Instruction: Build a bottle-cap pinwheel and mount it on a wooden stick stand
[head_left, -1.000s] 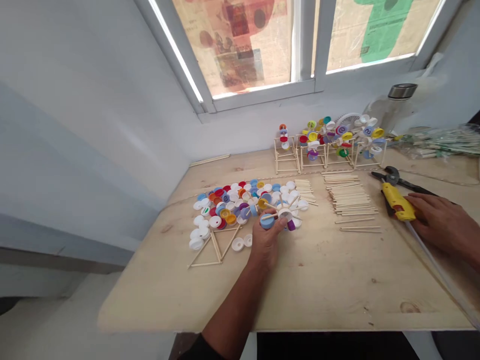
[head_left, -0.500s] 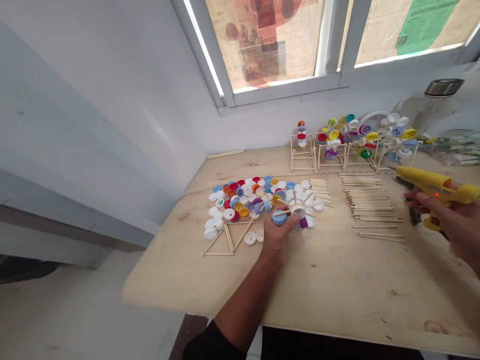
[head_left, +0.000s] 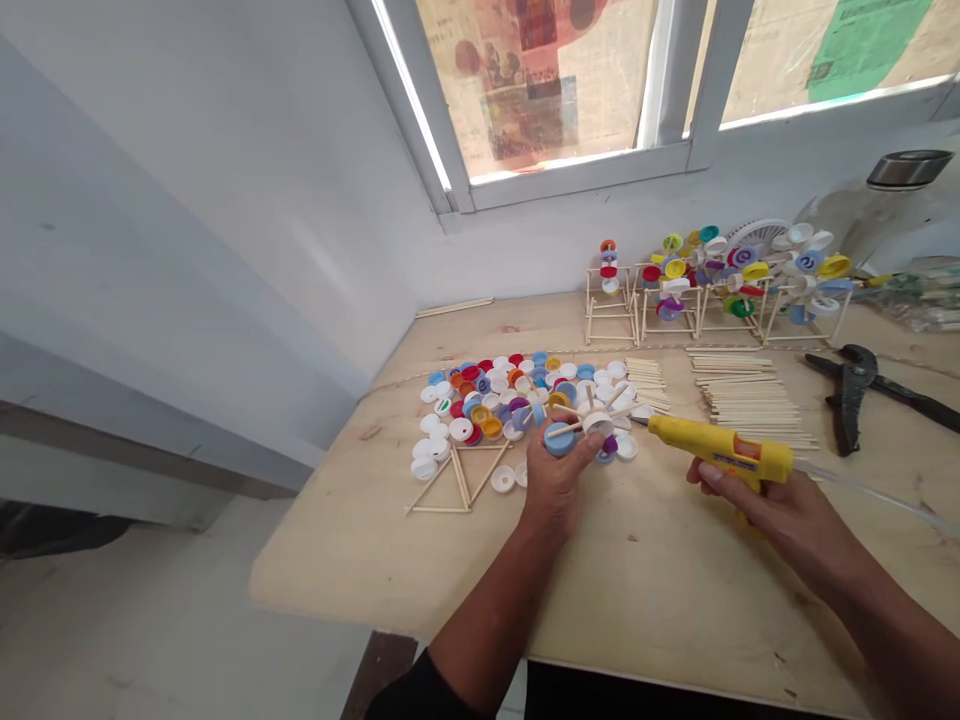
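Left hand (head_left: pixel 555 482) fingers pinch a cap wheel (head_left: pixel 587 424), spokes seemingly bare; right hand (head_left: pixel 776 508) fingers clench the glue gun (head_left: pixel 724 448) just beside; finished wheels (head_left: pixel 720 278) beyond.

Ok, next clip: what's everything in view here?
plywood table: one, pale, foreground
loose plastic bottle caps: many, mixed colours, table's left-centre
thin wooden sticks: two stacks, pale, right of caps
stick triangles: two, pale, before the caps
finished cap-and-stick wheels: about four, multicoloured, back edge
black metal pliers: one, far right
clear jar, metal lid: one, back right
half-built cap-and-stick wheel: one, blue and white, centre
yellow plastic glue gun: one, nozzle toward that wheel
left hand: grip shut on that wheel
right hand: grip shut on glue gun
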